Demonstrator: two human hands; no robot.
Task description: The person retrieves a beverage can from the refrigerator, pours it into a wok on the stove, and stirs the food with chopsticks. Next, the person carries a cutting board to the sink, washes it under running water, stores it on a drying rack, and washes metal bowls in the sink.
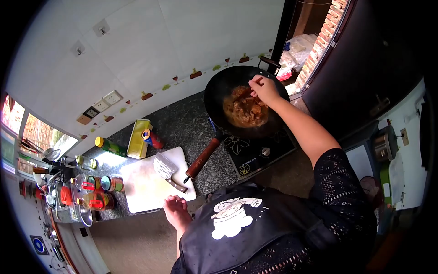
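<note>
My right hand [263,90] is over the black wok [216,82], its fingers pinched on something small and dark reddish-brown that I cannot make out. Below it, brown chunks of food in sauce [246,112] fill the wok's bottom. The wok's wooden handle [203,159] points toward me over the counter. My left hand [176,211] hangs by the front edge of the white cutting board [141,182], fingers loosely curled and apart, with nothing visible in them. On that board lies a cleaver [165,167], its handle toward my left hand.
A black cooktop [260,153] with a knob is under the wok. Left of the wok are a yellow container [138,139], a red can [153,138] and a green bottle [111,146]. Several jars [98,201] crowd the far left. An open doorway [303,50] is behind the wok.
</note>
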